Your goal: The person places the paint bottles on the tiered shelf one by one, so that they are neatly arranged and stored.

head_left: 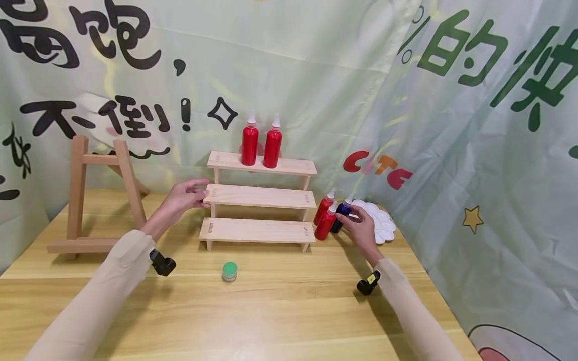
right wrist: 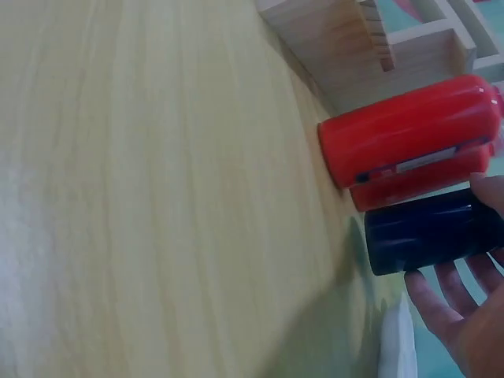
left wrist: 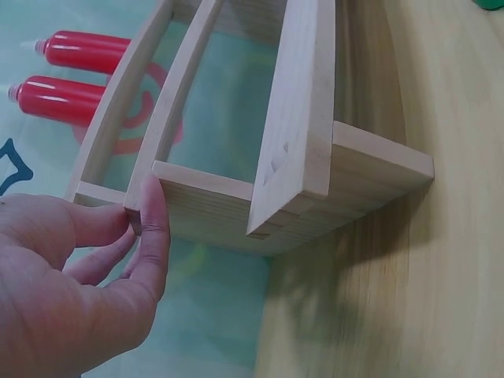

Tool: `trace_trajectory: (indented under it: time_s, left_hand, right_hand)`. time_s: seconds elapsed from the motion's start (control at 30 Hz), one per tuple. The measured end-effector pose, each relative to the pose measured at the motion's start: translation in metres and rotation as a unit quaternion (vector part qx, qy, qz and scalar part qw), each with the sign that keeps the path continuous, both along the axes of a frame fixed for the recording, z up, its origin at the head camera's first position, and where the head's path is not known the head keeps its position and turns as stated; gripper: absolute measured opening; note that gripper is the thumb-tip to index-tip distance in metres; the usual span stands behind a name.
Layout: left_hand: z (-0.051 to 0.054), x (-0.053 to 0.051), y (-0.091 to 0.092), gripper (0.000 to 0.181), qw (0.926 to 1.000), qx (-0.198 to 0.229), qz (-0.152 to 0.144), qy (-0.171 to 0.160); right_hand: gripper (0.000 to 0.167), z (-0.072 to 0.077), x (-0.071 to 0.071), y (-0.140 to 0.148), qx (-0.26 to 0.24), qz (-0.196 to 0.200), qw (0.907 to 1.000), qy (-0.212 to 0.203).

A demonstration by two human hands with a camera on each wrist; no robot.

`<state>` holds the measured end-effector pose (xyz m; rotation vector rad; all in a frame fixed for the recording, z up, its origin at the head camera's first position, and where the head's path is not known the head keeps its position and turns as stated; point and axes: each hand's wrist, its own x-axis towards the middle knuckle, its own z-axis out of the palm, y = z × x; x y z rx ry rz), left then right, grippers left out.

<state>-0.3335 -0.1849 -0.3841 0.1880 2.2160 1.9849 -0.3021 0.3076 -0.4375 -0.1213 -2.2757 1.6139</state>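
My left hand [head_left: 182,196] pinches the left end of the middle tier of a three-tier wooden display shelf [head_left: 259,195], thumb and fingers at its corner in the left wrist view. On the top tier stand two red squeeze bottles [head_left: 250,143] with white nozzles. To the right of the shelf, my right hand [head_left: 359,229] holds a dark blue squeeze bottle [right wrist: 429,230] between thumb and fingers. Whether its base touches the table cannot be told. Two more red squeeze bottles [right wrist: 409,130] stand close together between the blue one and the shelf.
A small wooden easel [head_left: 77,200] stands at the table's left. In front of the shelf sits a small jar with a green lid [head_left: 230,271]. A white scalloped palette [head_left: 383,223] lies behind my right hand. Printed fabric [head_left: 316,60] hangs behind and along the right.
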Motion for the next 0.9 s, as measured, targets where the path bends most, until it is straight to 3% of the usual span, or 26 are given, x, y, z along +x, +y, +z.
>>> trace_trajectory:
  time_s: [0.4, 0.73, 0.9]
  left_hand:
    - [0.003, 0.001, 0.0, 0.057, 0.9998, 0.013, -0.008, -0.011]
    - [0.002, -0.001, -0.001, 0.057, 0.9999, 0.011, -0.008, -0.01]
    - [0.002, 0.0, 0.0, 0.057, 0.9999, 0.01, -0.007, -0.011]
  right_hand:
    - [0.056, 0.03, 0.001, 0.012, -0.08, 0.014, 0.9962, 0.03]
    - [0.038, 0.067, -0.001, 0.024, -0.183, 0.023, 0.9802, 0.072]
    - [0.036, 0.084, 0.001, 0.025, -0.185, 0.041, 0.9782, 0.084]
